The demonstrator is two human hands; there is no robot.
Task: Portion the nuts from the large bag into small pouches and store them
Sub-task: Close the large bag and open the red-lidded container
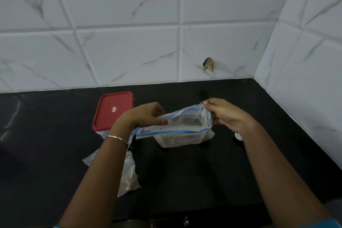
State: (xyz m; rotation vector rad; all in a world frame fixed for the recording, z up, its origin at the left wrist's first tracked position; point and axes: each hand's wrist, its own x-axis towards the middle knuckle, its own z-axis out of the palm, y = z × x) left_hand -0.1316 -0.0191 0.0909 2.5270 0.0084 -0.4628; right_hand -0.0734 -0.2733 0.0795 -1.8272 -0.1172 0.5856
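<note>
Both hands work the large bag point(185, 129): the left hand point(148, 114) pinches one rim and the right hand point(224, 114) pinches the other, stretching the zip mouth wide, likely for reaching the nuts. Its base seems to rest on the black surface point(203, 172). Left of the bag are a red-lidded container point(113, 110) and a small pouch point(129, 176); behind it is a marble-tiled wall point(129, 42).

The zip bag's point(175, 126) contents show only as a dark haze through the plastic. Left of the bag and nearer the camera, the left forearm point(103, 164) covers much of a small pouch point(129, 174), its filling a brownish blur. Left of the bag, the red-lidded container's point(112, 111) label is too small to read. Right of the bag, a small white object point(238, 136) peeks from behind the right hand's point(225, 114) wrist, unidentifiable.
</note>
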